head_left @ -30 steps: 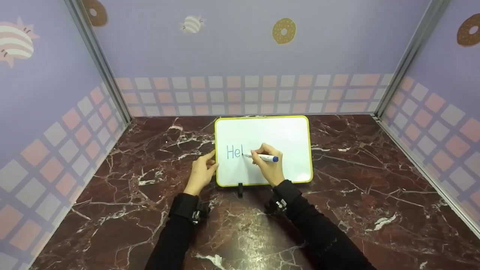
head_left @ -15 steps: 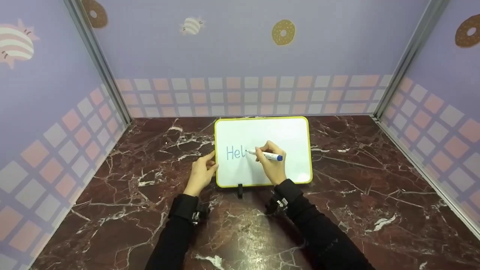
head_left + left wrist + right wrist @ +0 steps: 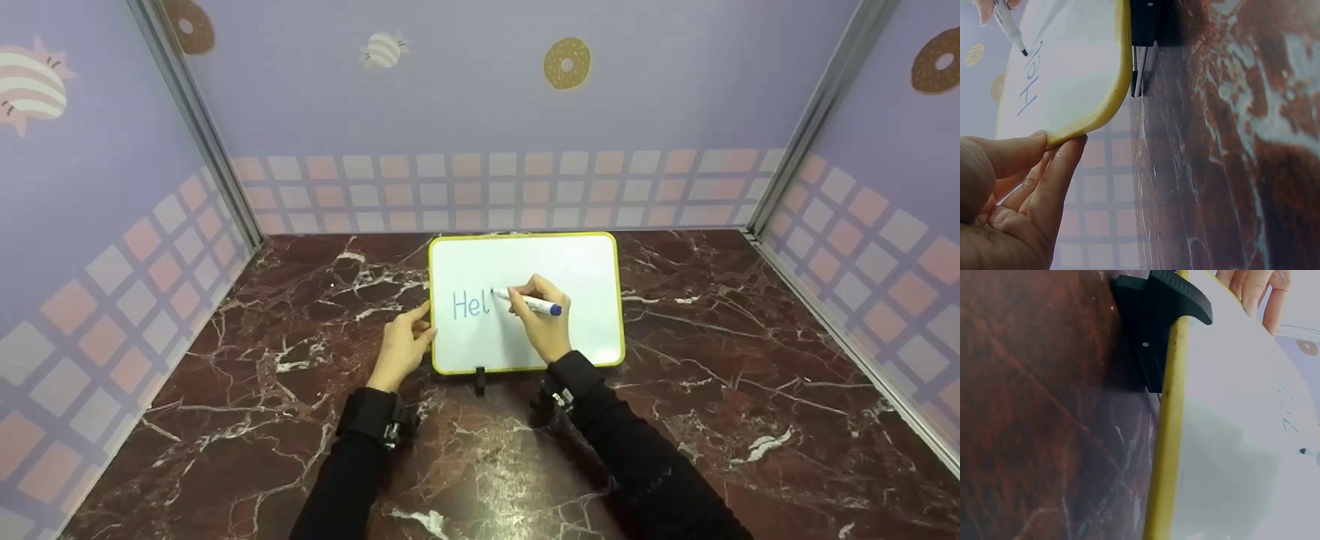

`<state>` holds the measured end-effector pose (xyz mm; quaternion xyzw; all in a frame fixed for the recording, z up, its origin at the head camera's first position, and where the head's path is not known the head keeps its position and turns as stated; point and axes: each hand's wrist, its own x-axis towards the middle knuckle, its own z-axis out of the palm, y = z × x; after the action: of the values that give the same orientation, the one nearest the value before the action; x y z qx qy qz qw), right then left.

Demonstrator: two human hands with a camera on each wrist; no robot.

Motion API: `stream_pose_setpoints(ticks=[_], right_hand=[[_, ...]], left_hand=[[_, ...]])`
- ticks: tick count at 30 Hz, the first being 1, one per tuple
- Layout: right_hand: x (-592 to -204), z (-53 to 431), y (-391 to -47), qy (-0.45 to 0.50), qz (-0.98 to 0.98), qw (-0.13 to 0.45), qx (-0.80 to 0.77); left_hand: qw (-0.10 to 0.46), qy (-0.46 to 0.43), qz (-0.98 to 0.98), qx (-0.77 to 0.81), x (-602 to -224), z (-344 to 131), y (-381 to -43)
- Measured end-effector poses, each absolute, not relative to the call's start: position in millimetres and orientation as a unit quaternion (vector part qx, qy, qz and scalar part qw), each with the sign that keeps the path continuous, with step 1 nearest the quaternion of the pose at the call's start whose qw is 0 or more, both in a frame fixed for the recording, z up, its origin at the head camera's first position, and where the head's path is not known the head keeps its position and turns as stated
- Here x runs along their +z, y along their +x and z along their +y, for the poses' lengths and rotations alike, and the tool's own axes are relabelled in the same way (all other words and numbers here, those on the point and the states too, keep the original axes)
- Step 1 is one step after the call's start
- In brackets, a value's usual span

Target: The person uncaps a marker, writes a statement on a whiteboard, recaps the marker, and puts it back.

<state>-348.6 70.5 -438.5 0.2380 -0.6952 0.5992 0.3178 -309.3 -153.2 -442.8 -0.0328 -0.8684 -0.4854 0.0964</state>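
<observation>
A whiteboard (image 3: pixel 570 262) with a yellow rim leans on a black stand (image 3: pixel 481 381). Blue letters (image 3: pixel 471 304) reading "Hel" are on its left half. My right hand (image 3: pixel 546 319) pinches a white marker (image 3: pixel 536 304) with a blue end, its dark tip at the board just right of the "l". In the right wrist view only the tip of the marker (image 3: pixel 1304 451) shows; the right hand itself is out of that frame. My left hand (image 3: pixel 403 345) holds the board's left edge; in the left wrist view its thumb and fingers (image 3: pixel 1064 169) pinch the yellow rim.
The board stands on a dark red marbled table (image 3: pixel 300 435), near the back wall (image 3: pixel 480 97). Patterned panels with metal corner posts (image 3: pixel 202 120) close in the left, right and back. A black stand hook (image 3: pixel 1182 292) laps over the board's lower rim.
The "l" has gained a curved foot. My right hand moved slightly right with the marker, then its tip rose to beside the top of the "l". The left hand stays put.
</observation>
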Motion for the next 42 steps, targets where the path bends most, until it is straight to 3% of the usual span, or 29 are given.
stream_pose_setpoints(ticks=[16,42], right_hand=[[-425,77,-315,0.249,-0.707,0.306,0.587],[-424,81,-324,0.219,-0.695,0.337,0.596]], left_hand=[[0.105,-0.032,-0.867,-0.486,-444,-152,-309],[0.12,-0.041,-0.867,-0.481,-446,-153,-311]])
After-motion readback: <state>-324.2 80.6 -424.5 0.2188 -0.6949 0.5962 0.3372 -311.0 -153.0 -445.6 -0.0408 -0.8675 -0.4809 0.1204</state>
